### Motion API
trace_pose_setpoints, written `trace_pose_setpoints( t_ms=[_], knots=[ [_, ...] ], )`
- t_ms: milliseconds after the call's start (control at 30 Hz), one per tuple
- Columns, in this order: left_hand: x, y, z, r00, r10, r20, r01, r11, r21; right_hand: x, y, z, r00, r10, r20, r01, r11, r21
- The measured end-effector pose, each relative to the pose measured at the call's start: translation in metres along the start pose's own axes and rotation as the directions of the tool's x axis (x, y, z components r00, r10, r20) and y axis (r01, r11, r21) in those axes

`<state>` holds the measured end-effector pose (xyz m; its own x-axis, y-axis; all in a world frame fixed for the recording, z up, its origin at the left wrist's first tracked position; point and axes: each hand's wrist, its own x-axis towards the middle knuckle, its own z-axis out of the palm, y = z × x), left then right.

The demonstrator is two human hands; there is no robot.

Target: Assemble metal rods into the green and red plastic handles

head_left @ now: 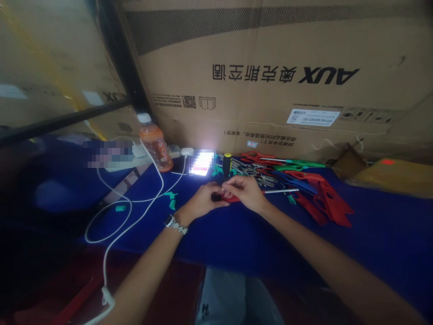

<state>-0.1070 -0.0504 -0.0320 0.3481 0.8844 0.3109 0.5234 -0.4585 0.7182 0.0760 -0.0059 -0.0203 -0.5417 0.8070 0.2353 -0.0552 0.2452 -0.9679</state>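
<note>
My left hand (204, 201), with a watch and bracelet at its wrist, is closed around a red long-necked lighter (233, 198) lying sideways. Its thin metal tube (282, 191) points right, past my other wrist. Over the lighter's left end, my right hand (246, 192) has thumb and fingers pinched together. Whatever is in that pinch is too small and covered to make out. Just beyond my fingers stands a screwdriver (228, 163) with a yellow and black handle. Metal tubes and small parts (267, 179) lie behind my right hand.
Red lighter casings (333, 201), a green one (304, 164) and a blue one (297, 179) pile up at right. A lit phone (202, 163), an orange drink bottle (154, 146) and a looping white cable (142, 212) are at left. A large carton (264, 40) walls the back.
</note>
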Motion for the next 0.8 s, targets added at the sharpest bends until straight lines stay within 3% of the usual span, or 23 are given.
trace_pose_setpoints(
  t_ms=[133,300,500,800],
  knots=[
    [0.0,-0.001,0.001,1.0,0.01,-0.006,-0.01,1.0,-0.014,-0.002,0.004,0.001,1.0,-0.01,0.004,0.01,0.998,-0.066],
    [0.0,0.0,0.0,1.0,-0.004,-0.011,0.004,1.0,-0.006,-0.002,0.008,0.009,0.998,0.01,-0.066,-0.009,1.0,0.021],
    [-0.001,-0.002,0.0,1.0,-0.016,0.008,0.016,1.0,-0.014,-0.003,-0.005,0.001,0.991,-0.094,-0.093,0.085,0.991,-0.1],
    [0.0,-0.001,0.0,1.0,-0.019,0.016,0.019,0.999,-0.03,-0.002,0.002,0.004,0.994,-0.08,-0.069,0.072,0.991,-0.109]
  ],
)
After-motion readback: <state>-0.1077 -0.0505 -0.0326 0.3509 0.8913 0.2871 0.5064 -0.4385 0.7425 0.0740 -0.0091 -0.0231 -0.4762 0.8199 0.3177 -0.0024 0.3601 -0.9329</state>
